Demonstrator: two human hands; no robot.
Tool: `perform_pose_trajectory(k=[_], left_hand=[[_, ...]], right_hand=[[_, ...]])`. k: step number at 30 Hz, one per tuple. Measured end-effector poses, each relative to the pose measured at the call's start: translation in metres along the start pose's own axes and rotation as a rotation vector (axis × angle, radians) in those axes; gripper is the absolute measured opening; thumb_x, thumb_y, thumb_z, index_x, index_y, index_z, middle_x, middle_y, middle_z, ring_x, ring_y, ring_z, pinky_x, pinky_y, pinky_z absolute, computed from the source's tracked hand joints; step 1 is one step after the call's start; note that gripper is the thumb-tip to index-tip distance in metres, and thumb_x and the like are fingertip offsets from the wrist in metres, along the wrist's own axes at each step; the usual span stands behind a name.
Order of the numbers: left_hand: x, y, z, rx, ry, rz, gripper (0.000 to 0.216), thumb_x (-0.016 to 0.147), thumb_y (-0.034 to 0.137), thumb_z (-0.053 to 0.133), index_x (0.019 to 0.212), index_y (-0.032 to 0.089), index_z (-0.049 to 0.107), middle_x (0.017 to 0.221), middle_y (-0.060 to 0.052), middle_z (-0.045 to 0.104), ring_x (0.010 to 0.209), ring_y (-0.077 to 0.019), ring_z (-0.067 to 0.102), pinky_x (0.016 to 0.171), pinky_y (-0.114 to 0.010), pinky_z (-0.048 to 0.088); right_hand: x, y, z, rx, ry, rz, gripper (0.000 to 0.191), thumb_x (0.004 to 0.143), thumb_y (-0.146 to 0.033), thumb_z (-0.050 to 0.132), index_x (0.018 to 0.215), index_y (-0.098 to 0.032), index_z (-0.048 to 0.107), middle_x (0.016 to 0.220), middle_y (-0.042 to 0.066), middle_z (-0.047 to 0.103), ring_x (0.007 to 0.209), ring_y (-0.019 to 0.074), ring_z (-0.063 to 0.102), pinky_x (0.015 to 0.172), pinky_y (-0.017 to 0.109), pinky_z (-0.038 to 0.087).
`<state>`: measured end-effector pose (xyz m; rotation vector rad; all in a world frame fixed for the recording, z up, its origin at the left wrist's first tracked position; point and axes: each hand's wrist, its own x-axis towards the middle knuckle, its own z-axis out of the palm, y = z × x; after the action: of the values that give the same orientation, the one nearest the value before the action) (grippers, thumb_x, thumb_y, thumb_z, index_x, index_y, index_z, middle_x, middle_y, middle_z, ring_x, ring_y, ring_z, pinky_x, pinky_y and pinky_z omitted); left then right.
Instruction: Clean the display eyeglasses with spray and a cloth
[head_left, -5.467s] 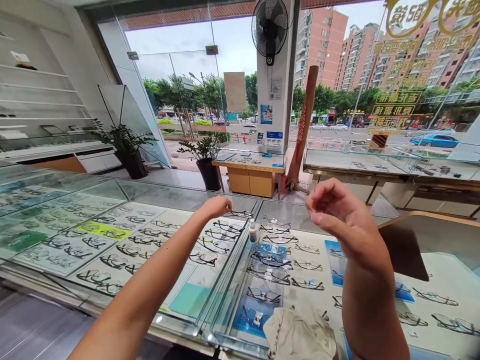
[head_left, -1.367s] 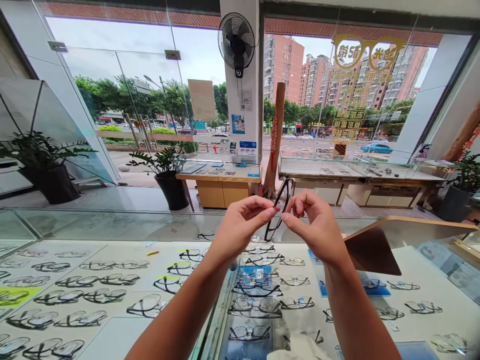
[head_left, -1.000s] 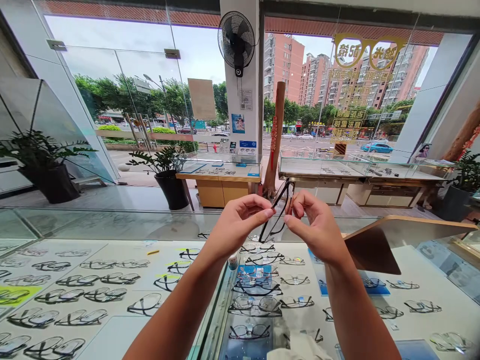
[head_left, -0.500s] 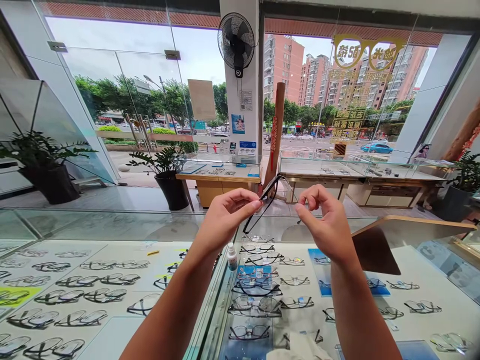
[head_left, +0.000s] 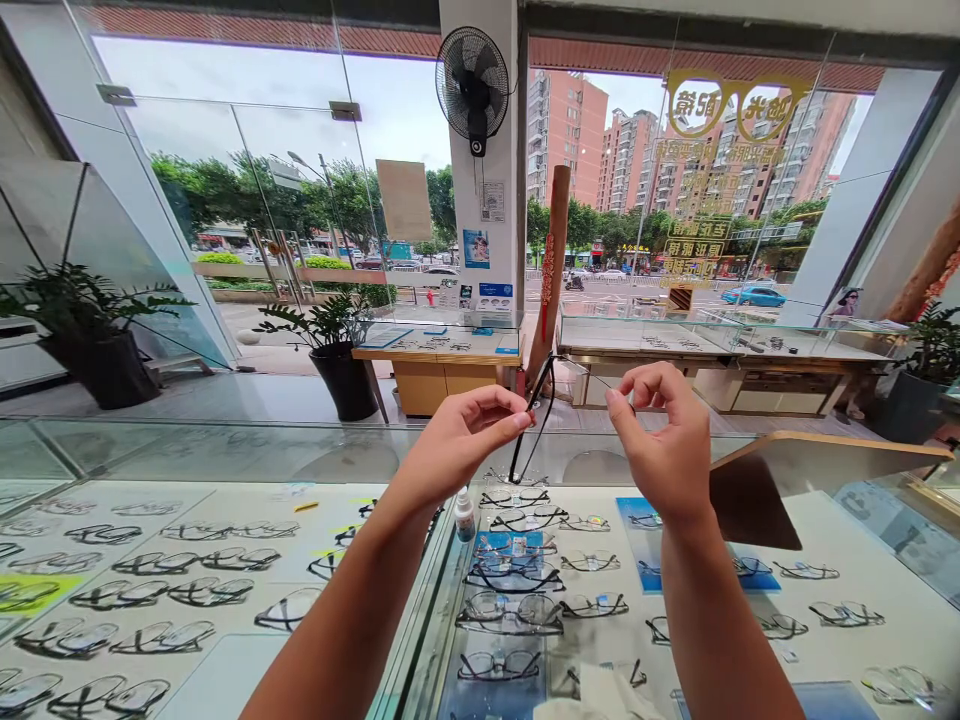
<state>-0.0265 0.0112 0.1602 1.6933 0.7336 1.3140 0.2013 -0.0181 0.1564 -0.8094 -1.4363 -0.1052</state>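
A pair of dark-framed eyeglasses [head_left: 553, 382] is held up above the glass counter, seen nearly edge-on. My left hand [head_left: 469, 432] pinches the front of the frame between thumb and fingers. From the top of the frame a thin temple arm runs right to my right hand [head_left: 661, 435], whose thumb and forefinger are closed on its end. The other fingers of that hand are curled. Below the hands, a white dropper bottle [head_left: 465, 516] stands beside rows of eyeglasses [head_left: 510, 612] in the display.
Glass display cases [head_left: 225, 455] with many eyeglasses spread left and right under my arms. A brown board with a wooden edge [head_left: 757, 490] slants at the right. Beyond are potted plants [head_left: 341, 375], a second counter [head_left: 439, 375], a wooden post [head_left: 553, 250] and a wall fan [head_left: 472, 85].
The eyeglasses have turned more upright and edge-on. My right hand has moved slightly right, with the thin temple arm now visibly stretching to its fingertips. My left hand shifted slightly right and down.
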Motion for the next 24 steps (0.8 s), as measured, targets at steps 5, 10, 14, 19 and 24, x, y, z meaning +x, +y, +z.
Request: perform_pose_trajectory(k=[5,10,14,19,24], left_hand=[[-0.001,-0.001,0.004,-0.034,0.049,0.040,0.026,0.082,0.040,0.089,0.084,0.018,0.075,0.087,-0.004,0.072,0.083,-0.0159,0.064,0.079,-0.027,0.049],[-0.003,0.000,0.011,-0.082,0.050,0.058,0.029,0.080,0.040,0.090,0.084,0.017,0.074,0.086,-0.003,0.070,0.081,-0.0148,0.061,0.077,-0.026,0.049],[-0.004,0.000,0.015,-0.116,0.007,0.036,0.030,0.081,0.042,0.090,0.086,0.017,0.074,0.087,-0.004,0.071,0.082,-0.0157,0.064,0.079,-0.027,0.050],[-0.004,0.000,0.017,-0.131,-0.009,0.031,0.030,0.080,0.041,0.090,0.084,0.016,0.073,0.088,-0.005,0.072,0.083,-0.0164,0.065,0.080,-0.027,0.051],[-0.004,-0.003,0.018,-0.121,0.021,0.053,0.030,0.081,0.041,0.090,0.086,0.017,0.074,0.088,-0.004,0.072,0.083,-0.0159,0.065,0.079,-0.027,0.050]], right_hand=[[-0.008,-0.014,0.004,0.116,0.009,-0.002,0.024,0.095,-0.020,0.066,0.081,-0.026,0.048,0.082,0.000,0.058,0.077,0.0198,0.051,0.077,0.037,0.042],[-0.015,-0.015,0.018,0.337,-0.381,0.228,0.020,0.093,-0.024,0.069,0.083,-0.025,0.051,0.088,0.001,0.064,0.079,0.0181,0.055,0.073,0.034,0.044],[-0.015,-0.011,0.026,0.407,-0.412,0.273,0.025,0.091,-0.025,0.071,0.080,-0.025,0.049,0.083,-0.001,0.057,0.078,0.0172,0.052,0.072,0.033,0.042],[-0.014,-0.009,0.024,0.439,-0.423,0.281,0.029,0.091,-0.026,0.071,0.079,-0.025,0.045,0.082,-0.002,0.055,0.079,0.0176,0.051,0.073,0.033,0.041],[-0.013,-0.006,0.023,0.418,-0.402,0.258,0.030,0.091,-0.026,0.071,0.078,-0.025,0.043,0.081,-0.002,0.052,0.079,0.0174,0.050,0.075,0.033,0.040]])
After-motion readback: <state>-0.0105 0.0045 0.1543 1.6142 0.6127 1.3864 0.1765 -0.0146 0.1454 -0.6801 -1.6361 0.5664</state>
